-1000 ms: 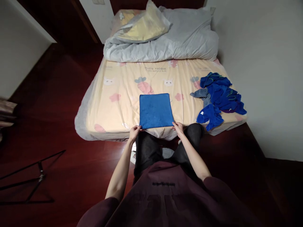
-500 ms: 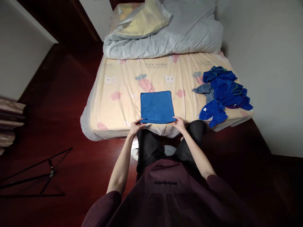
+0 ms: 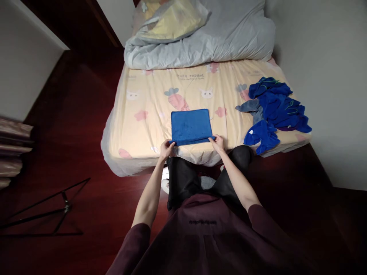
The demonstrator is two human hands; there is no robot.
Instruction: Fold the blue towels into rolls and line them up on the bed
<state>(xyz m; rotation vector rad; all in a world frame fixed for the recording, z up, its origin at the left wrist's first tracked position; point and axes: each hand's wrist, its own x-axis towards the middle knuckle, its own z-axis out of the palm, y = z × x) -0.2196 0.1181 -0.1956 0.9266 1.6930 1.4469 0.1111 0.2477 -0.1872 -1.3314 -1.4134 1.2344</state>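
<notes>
A blue cloth (image 3: pixel 190 125) lies spread on the bed's cartoon-print sheet (image 3: pixel 149 103), near the front edge. My left hand (image 3: pixel 166 149) pinches its near left corner and my right hand (image 3: pixel 218 142) pinches its near right corner. The near edge is lifted a little off the sheet and drawn toward the far edge, so the cloth looks shorter from front to back. A heap of several blue cloths (image 3: pixel 275 112) lies at the right side of the bed, apart from both hands.
A crumpled grey duvet (image 3: pixel 212 38) and a yellowish pillow (image 3: pixel 172 21) fill the head of the bed. A white wall (image 3: pixel 329 76) runs along the right. Dark red floor (image 3: pixel 65 126) surrounds the bed, with black tripod legs (image 3: pixel 51 212) at the lower left.
Both hands have lifted the cloth's near edge and carried it away from me, shortening the visible cloth. The camera has also shifted a little forward over the bed.
</notes>
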